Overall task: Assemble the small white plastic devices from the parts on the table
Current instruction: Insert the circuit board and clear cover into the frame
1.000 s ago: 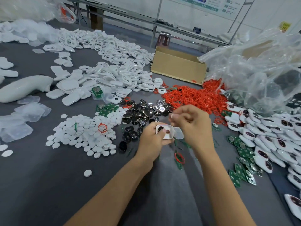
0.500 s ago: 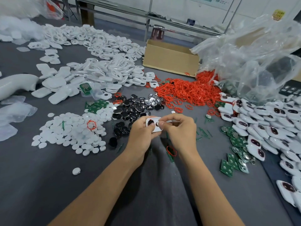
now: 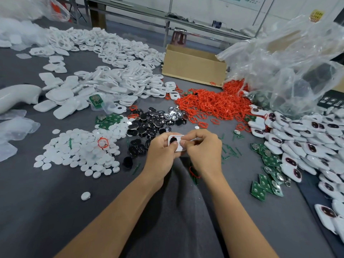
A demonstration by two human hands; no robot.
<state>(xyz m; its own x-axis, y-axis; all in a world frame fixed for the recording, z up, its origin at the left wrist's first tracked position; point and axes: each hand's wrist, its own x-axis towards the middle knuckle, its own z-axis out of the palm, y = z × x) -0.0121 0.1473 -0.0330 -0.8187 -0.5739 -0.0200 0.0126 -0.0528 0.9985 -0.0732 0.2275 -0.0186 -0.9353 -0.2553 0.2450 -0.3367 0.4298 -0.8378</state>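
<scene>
The white device shell (image 3: pixel 176 144) sits pinched between your left hand (image 3: pixel 162 155) and right hand (image 3: pixel 203 151), both closed on it just above the grey table (image 3: pixel 46 211), near the black discs (image 3: pixel 149 125).

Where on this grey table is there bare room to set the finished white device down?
Bare grey table lies at the near left, bordered by the pile of small white round discs and the left forearm. A smaller patch sits near right, between the right forearm and the green circuit boards. Beyond the hands it is crowded: black round pieces, red rings.
</scene>
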